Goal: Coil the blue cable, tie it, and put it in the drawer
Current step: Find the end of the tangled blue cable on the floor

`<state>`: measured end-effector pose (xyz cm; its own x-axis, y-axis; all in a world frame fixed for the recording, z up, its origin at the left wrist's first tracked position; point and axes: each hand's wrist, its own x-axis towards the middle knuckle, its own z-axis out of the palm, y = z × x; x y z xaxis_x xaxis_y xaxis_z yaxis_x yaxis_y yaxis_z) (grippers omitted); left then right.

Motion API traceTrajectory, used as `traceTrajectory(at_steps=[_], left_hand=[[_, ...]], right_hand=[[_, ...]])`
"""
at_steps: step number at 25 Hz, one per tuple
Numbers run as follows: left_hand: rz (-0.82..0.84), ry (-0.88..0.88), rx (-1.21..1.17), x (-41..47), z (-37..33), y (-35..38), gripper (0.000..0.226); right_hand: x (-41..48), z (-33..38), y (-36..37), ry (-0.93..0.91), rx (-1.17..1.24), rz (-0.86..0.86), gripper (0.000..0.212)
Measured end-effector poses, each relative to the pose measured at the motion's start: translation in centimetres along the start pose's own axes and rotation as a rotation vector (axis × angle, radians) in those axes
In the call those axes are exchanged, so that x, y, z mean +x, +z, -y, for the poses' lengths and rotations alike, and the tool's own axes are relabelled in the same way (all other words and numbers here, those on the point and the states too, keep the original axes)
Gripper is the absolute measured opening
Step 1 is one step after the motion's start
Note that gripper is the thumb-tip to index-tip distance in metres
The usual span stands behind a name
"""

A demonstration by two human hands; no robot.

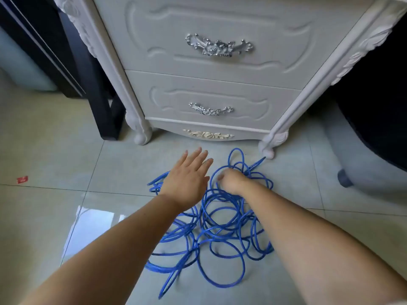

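The blue cable (220, 225) lies in a loose tangle of loops on the tiled floor in front of a white cabinet. Both of its drawers are closed, the upper drawer (220, 27) and the lower drawer (211, 95), each with a silver handle. My left hand (187, 179) hovers flat above the tangle's left side, fingers straight and spread. My right hand (233, 181) is curled down into the far part of the tangle and seems to grip strands there; its fingertips are hidden.
The cabinet's white feet (143, 137) (267, 150) stand just beyond the cable. Dark furniture (97, 89) stands at the left. At the right are a dark chair (374, 119) and its caster (344, 178). A small red scrap (22, 179) lies on the floor, far left.
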<state>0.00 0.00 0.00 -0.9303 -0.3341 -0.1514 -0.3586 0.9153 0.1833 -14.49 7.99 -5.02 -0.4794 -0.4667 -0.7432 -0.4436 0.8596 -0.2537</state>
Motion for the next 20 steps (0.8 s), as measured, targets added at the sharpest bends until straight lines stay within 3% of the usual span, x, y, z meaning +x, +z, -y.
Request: traceTrajectory(at_steps=[5,9,11,16,18,20], left_hand=[[-0.04,0.043,0.004,0.1,1.2,2.3,0.051],[-0.117,0.054,0.024,-0.4,1.6,2.6,0.052],[-0.111,0.048,0.014,-0.9,1.6,2.5,0.052],[-0.154,0.018,0.0,-2.2,0.8,0.2,0.05],[-0.182,0.011,-0.067,-2.5,-0.3,-2.2,0.048],[-0.219,0.021,-0.142,-3.2,-1.7,-5.1,0.052]], right_hand=[[3.0,1.1,2.7,0.017,-0.221,0.132,0.028],[4.1,0.5,4.1,-0.028,-0.339,0.101,0.046],[3.6,0.3,3.9,-0.062,-0.119,0.051,0.044],[-3.1,-0.5,-0.3,-0.162,0.878,-0.242,0.02],[-6.5,-0.5,-2.7,-0.263,1.103,-0.228,0.016],[-10.6,-0.3,-5.0,-0.342,1.182,-0.202,0.019]])
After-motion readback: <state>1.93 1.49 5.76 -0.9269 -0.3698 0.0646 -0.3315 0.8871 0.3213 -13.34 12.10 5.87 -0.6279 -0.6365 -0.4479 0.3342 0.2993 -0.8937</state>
